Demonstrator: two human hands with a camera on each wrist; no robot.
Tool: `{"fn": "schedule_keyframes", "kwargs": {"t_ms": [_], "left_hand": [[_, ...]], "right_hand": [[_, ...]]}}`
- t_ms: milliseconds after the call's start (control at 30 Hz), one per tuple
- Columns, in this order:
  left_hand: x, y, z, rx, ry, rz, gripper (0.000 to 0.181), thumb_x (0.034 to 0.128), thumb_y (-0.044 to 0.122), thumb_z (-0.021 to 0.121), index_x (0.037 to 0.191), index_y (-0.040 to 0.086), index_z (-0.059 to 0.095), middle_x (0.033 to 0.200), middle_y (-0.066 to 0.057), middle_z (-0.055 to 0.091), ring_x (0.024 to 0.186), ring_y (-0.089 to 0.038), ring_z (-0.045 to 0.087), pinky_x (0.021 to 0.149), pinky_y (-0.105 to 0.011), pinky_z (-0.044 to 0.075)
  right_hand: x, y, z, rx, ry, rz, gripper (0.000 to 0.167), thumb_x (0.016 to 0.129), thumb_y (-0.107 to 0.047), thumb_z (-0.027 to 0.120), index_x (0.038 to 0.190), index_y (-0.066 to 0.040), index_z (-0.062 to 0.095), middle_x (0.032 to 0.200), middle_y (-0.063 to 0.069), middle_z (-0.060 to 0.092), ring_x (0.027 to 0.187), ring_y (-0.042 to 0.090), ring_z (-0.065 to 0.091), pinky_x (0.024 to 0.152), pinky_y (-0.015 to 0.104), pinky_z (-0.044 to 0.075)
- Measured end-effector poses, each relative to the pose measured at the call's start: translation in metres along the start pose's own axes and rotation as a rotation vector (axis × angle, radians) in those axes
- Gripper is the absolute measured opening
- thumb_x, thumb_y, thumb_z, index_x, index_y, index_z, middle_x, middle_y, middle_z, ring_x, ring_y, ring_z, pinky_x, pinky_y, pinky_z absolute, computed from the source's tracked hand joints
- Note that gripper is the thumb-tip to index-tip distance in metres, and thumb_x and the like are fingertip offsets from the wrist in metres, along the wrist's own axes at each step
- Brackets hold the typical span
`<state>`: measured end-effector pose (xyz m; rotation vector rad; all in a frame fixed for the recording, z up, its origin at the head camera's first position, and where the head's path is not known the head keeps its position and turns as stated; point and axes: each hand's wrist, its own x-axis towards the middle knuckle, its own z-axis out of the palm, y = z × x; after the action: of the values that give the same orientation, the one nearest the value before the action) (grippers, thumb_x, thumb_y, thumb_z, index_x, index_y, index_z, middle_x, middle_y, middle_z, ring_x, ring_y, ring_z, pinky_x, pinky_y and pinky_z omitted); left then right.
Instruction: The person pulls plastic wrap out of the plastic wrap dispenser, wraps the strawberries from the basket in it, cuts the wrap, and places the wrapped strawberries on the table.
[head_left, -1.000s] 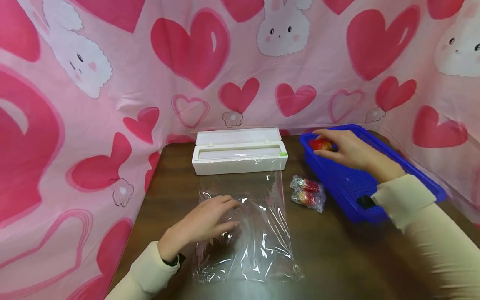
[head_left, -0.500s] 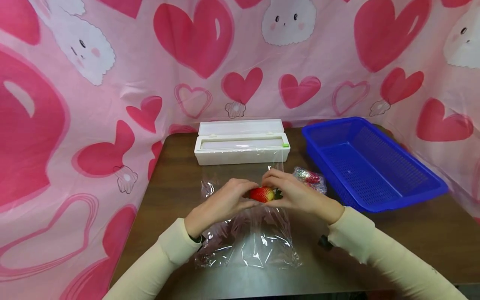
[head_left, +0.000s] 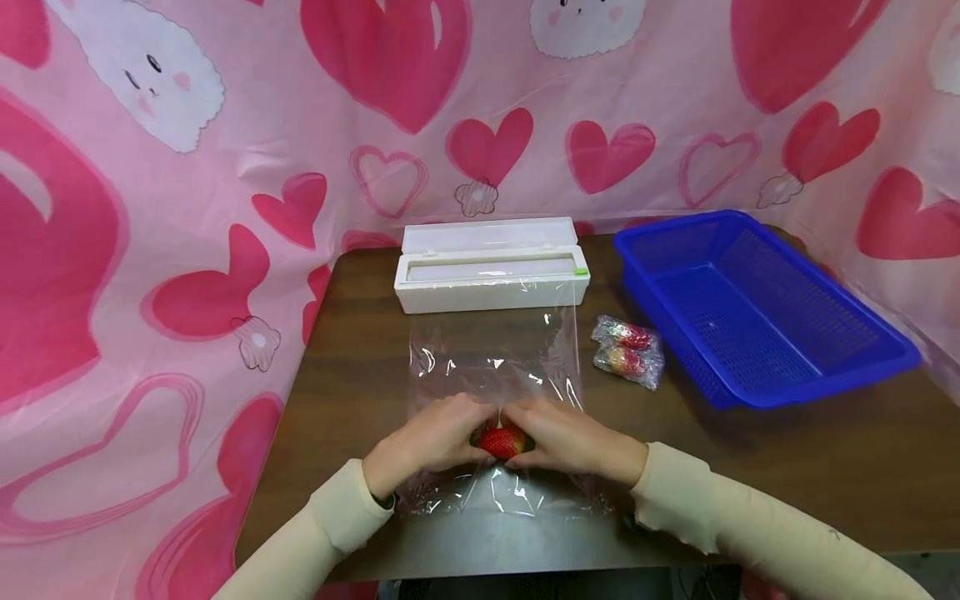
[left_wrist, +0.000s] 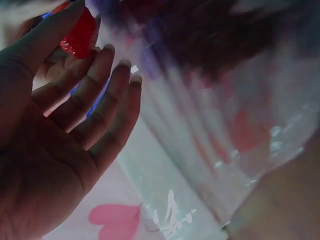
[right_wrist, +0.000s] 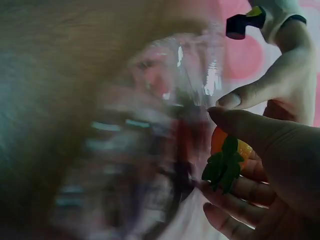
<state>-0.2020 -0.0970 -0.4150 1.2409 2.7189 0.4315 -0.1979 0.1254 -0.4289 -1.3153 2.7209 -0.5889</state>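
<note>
A red strawberry (head_left: 502, 443) with a yellowish end is between my two hands, over a sheet of clear cling film (head_left: 487, 346) on the table. My left hand (head_left: 431, 442) holds one end with thumb and fingertips. My right hand (head_left: 573, 437) grips the other end, where green leaves (right_wrist: 222, 167) show in the right wrist view. The left wrist view has the red strawberry (left_wrist: 79, 35) under the thumb. Whether the strawberry touches the film cannot be told. The film runs back to a white cling film box (head_left: 491, 293) with its lid up.
Two film-wrapped strawberries (head_left: 628, 350) lie to the right of the sheet. Beyond them stands a blue plastic basket (head_left: 825, 390) with nothing seen in it. The brown table (head_left: 352, 350) meets a pink heart-print cloth (head_left: 225, 375) at the back and left.
My right hand has brought the strawberry from the blue basket to the film, where my left hand took hold too. Both hands have then moved nearer the table's front edge with it.
</note>
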Motion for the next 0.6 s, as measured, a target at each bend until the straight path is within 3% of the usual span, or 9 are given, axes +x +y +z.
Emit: {"fn": "schedule_keyframes", "kwargs": {"t_ms": [167, 333, 433, 600], "left_hand": [[-0.002, -0.004, 0.011, 0.011, -0.028, -0.009, 0.043, 0.0805, 0.032, 0.089, 0.115, 0.016, 0.067, 0.097, 0.006, 0.069, 0.082, -0.008, 0.061, 0.07, -0.027, 0.052], [-0.012, -0.005, 0.006, -0.003, -0.035, -0.068, 0.049, 0.0811, 0.037, 0.088, 0.118, 0.012, 0.068, 0.104, 0.001, 0.069, 0.087, -0.012, 0.062, 0.078, -0.032, 0.055], [-0.032, -0.003, -0.005, 0.029, -0.024, -0.109, 0.055, 0.0809, 0.041, 0.087, 0.124, 0.012, 0.068, 0.11, 0.0, 0.065, 0.095, -0.015, 0.061, 0.086, -0.036, 0.054], [-0.084, 0.0, -0.016, 0.022, 0.031, -0.12, 0.049, 0.0787, 0.037, 0.089, 0.118, 0.015, 0.071, 0.108, 0.006, 0.061, 0.1, -0.013, 0.055, 0.089, -0.036, 0.051]], "right_hand": [[0.0, 0.003, 0.016, 0.0, 0.016, 0.01, 0.047, 0.081, -0.039, 0.087, 0.111, -0.013, 0.062, 0.102, -0.002, 0.063, 0.09, 0.012, 0.059, 0.078, 0.031, 0.053], [-0.004, 0.003, 0.012, -0.004, 0.016, 0.072, 0.054, 0.08, -0.048, 0.085, 0.114, -0.014, 0.06, 0.107, -0.003, 0.06, 0.095, 0.012, 0.057, 0.079, 0.033, 0.054], [-0.02, 0.0, -0.001, -0.065, 0.017, 0.049, 0.058, 0.082, -0.054, 0.081, 0.12, -0.014, 0.061, 0.11, -0.004, 0.058, 0.099, 0.013, 0.057, 0.084, 0.036, 0.054], [-0.065, 0.001, -0.02, -0.18, 0.044, -0.121, 0.049, 0.079, -0.05, 0.083, 0.114, -0.018, 0.067, 0.103, -0.009, 0.056, 0.095, 0.009, 0.052, 0.082, 0.032, 0.047]]}}
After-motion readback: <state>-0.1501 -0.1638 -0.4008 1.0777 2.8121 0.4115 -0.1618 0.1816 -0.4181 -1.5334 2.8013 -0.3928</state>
